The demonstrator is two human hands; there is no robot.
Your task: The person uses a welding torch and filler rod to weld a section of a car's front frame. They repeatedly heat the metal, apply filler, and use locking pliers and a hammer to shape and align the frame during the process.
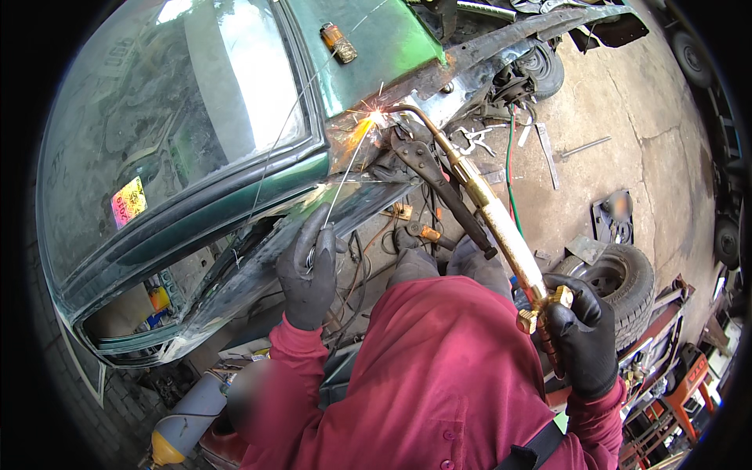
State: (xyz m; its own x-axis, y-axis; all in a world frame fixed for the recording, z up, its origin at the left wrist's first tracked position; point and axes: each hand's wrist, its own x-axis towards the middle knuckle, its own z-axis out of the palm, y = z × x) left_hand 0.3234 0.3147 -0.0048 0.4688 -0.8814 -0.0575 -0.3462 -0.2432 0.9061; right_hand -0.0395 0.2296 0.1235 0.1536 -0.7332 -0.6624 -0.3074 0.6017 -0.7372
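My gloved right hand is closed round the lower end of a brass welding torch. Its bent copper tip reaches the bare, browned corner of a green car body, where sparks and an orange glow show. Between the fingers of my gloved left hand is a thin filler rod, with its far end at the glow. Locking pliers hang clamped at the panel edge beside the torch. What exactly their jaws grip is hidden by the torch tip.
A windscreen fills the left, and an orange-brown cylindrical object lies on the green panel. A loose tyre is to the right, by an orange stand. Green hose and metal scraps lie on the floor. A gas cylinder is lower left.
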